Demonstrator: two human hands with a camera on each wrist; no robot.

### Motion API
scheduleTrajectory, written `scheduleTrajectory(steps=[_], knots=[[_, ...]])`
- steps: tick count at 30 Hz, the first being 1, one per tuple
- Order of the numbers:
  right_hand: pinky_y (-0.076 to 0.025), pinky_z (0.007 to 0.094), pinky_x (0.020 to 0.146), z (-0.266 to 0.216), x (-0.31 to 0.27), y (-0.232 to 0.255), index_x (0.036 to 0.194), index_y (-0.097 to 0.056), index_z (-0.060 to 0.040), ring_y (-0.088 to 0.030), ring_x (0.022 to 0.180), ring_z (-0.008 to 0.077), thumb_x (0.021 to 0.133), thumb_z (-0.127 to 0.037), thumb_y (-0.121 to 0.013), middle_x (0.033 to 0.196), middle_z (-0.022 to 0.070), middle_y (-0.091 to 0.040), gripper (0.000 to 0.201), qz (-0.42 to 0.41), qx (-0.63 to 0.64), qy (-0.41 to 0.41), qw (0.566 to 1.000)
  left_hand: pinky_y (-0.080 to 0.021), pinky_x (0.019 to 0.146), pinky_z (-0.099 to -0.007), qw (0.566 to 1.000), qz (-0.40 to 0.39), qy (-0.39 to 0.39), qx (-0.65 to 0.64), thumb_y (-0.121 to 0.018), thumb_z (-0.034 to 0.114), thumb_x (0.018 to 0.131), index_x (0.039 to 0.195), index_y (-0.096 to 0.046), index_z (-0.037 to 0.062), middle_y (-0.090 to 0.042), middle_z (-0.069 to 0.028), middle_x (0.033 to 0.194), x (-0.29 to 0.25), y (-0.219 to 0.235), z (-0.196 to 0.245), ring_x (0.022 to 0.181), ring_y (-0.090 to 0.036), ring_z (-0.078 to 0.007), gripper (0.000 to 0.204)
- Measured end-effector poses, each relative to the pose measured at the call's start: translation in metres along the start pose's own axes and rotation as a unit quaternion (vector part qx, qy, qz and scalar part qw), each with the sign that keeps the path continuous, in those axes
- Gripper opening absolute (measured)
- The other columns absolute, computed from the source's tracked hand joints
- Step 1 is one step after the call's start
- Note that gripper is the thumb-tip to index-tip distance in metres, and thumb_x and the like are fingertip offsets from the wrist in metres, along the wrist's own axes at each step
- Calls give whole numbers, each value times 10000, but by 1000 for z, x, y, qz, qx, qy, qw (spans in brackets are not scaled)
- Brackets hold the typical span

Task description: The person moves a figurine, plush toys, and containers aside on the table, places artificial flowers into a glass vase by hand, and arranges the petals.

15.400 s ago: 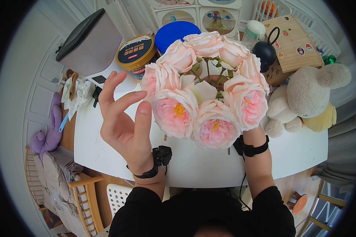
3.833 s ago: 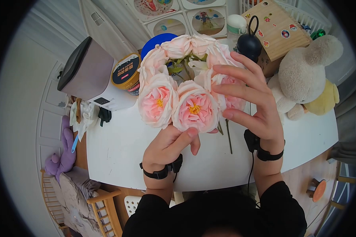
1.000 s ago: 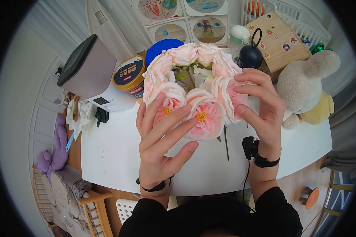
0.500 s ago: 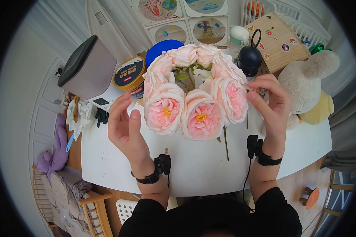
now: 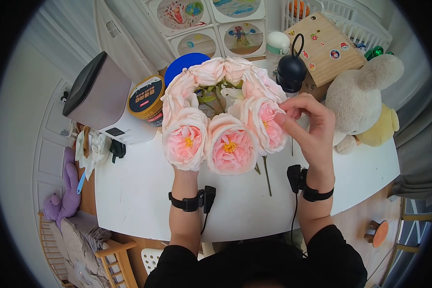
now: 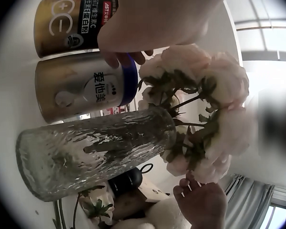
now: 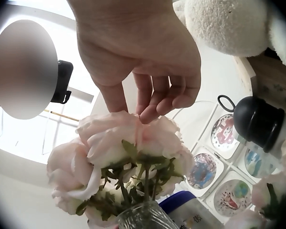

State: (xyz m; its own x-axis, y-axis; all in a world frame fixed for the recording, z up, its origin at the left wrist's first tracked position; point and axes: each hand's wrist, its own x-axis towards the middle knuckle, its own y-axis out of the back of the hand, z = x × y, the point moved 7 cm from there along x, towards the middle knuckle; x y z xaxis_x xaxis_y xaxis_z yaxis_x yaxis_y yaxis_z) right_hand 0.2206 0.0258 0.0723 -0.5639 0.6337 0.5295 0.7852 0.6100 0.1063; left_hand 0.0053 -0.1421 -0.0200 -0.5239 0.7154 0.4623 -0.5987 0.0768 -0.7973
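Pale pink roses [image 5: 229, 148] with yellow centres form a ring above the table. Their green stems stand in a textured glass vase [image 6: 95, 150], seen in the left wrist view. My right hand [image 5: 317, 132] pinches a petal edge of the right front rose [image 7: 133, 136] between thumb and fingers. My left hand [image 6: 157, 28] is loosely bent beside the ring's left side, near the blue-lidded tin, with nothing seen in its grip; the roses hide it in the head view. Another rose [image 6: 97, 207] lies low beyond the vase, and a loose stem [image 5: 267, 177] shows on the table.
A brown-gold tub [image 5: 147, 98] and a grey-and-white appliance [image 5: 98, 96] stand at the back left, with a blue lid [image 5: 187, 65] beside them. At the right are a black shaker [image 5: 291, 72], a clear bottle [image 5: 276, 45], a stickered wooden box [image 5: 324, 48] and a plush rabbit [image 5: 357, 103].
My left hand has gone from the open table at left to behind the roses. My right hand has come inward from beside the right rose onto its petals. The head view has shifted slightly.
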Motion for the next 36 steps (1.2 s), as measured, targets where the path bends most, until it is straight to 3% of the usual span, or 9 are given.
scheduleTrajectory(steps=[5,11,14,18,25,27,32,33,36], knots=[[-380,240,685,2,0,0,807,-687,-35,-487,732,93,752,-43,-757,763,-5,-606,89,5,-1,0,1000,-288,1161,-430,950,-73,33,301,-537,311,953,1440,-394,96,-423,-104,1467,-17,22,-11,1332,-427,-294,551],[-401,252,700,-4,0,1,803,-684,-29,-499,743,109,760,-21,-740,775,9,-631,71,9,0,29,1000,-226,1191,-435,767,-157,69,619,-590,339,923,1477,-366,130,-375,-86,1518,-34,54,-30,1382,-368,-297,633],[-406,253,707,-6,-1,3,802,-681,-25,-503,750,116,763,-15,-738,782,11,-634,70,14,5,35,999,-147,1213,-426,793,-101,135,586,-653,354,882,1500,-341,152,-347,-72,1540,-37,77,-32,1440,-271,-280,721],[-409,253,711,-5,-1,3,805,-680,-26,-505,759,116,763,-10,-737,786,12,-637,73,15,4,33,999,-173,1206,-424,795,-85,103,592,-590,385,917,1467,-389,153,-372,-56,1527,-35,67,-30,1425,-302,-267,630],[-409,252,763,-9,0,7,883,-669,-18,-526,829,127,762,10,-730,879,34,-623,139,44,5,76,996,-178,1204,-423,902,-31,97,419,-564,392,928,1455,-403,155,-381,-49,1522,-23,76,-22,1423,-306,-262,600],[-411,256,792,-9,0,11,912,-662,-8,-538,865,136,768,20,-721,916,48,-619,158,58,23,94,994,-179,1203,-423,927,-14,93,364,-556,394,931,1451,-407,155,-383,-47,1520,-77,66,-35,1422,-307,-260,592],[-410,268,844,-6,-1,17,935,-653,12,-554,916,154,785,37,-695,954,69,-617,157,63,62,81,993,-183,1201,-422,971,39,70,224,-538,399,938,1442,-417,157,-390,-42,1517,-2,93,-26,1421,-309,-257,572],[-409,270,845,-6,-1,16,935,-653,13,-553,915,154,787,35,-694,959,71,-618,155,59,66,80,993,-183,1201,-422,977,49,65,196,-534,400,939,1441,-419,157,-391,-41,1516,-32,90,-13,1420,-310,-256,569],[-406,274,849,-4,-2,13,937,-653,15,-551,917,155,793,26,-690,974,75,-619,149,50,75,74,993,-186,1200,-421,990,74,51,111,-523,403,944,1435,-425,157,-395,-38,1514,-16,98,-19,1419,-311,-254,558]])
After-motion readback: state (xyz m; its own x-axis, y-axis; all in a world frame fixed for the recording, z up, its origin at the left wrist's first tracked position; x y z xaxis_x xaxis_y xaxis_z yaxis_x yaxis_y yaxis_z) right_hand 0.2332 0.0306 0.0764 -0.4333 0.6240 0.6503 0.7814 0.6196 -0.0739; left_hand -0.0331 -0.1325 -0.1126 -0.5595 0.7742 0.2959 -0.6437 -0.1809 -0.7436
